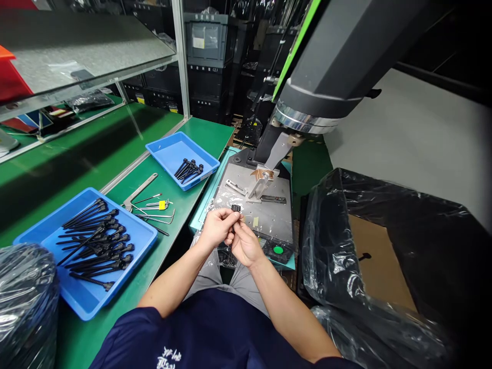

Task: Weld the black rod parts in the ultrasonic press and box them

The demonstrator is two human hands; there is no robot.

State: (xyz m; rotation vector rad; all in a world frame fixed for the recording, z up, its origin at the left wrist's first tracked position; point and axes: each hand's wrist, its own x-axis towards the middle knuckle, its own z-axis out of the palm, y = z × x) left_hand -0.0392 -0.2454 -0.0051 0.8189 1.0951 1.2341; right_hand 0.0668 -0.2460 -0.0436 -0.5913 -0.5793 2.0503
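Observation:
In front of the machine base, my left hand [218, 228] and my right hand [247, 247] are close together, fingers pinched on one black long-stemmed part [236, 208]. Its dark head pokes up above the fingertips; most of the stem is hidden by the fingers. Just beyond my hands is a metal machine plate [226, 192] carrying an upright metal fixture [261, 183]. A tapered metal tool [280, 149] comes down from the machine head [307, 115] to just above that fixture.
On the green bench to the left, a large blue tray [144, 233] holds several similar black parts, and a smaller blue tray [161, 148] holds more. Between them lie an adjustable wrench [143, 188] and hex keys [151, 207]. A plastic-lined box [326, 246] stands at right.

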